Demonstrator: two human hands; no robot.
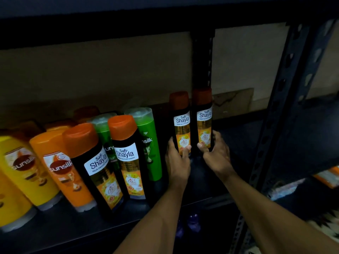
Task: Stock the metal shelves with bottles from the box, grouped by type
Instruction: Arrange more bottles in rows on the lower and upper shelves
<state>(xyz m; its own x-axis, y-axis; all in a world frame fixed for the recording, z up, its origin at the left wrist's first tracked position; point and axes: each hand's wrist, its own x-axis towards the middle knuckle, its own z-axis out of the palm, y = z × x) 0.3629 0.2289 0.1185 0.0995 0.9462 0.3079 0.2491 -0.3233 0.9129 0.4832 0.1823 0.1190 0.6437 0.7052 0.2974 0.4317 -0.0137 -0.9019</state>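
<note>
Dark shelf [245,143]: left hand [177,162] grips one black bottle [181,123], right hand [217,154] its neighbour [204,118], fingers [185,150] curled.

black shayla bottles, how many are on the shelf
4 black bottles: two stand at the front by the green bottles; the left hand grips one, the right hand another, further right. A dim cap behind may be a fifth.

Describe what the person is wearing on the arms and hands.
The left hand and the right hand are without gloves, and both forearms are bare, with no sleeve in view. No watch, bracelet or ring shows, though the light is dim.
</note>
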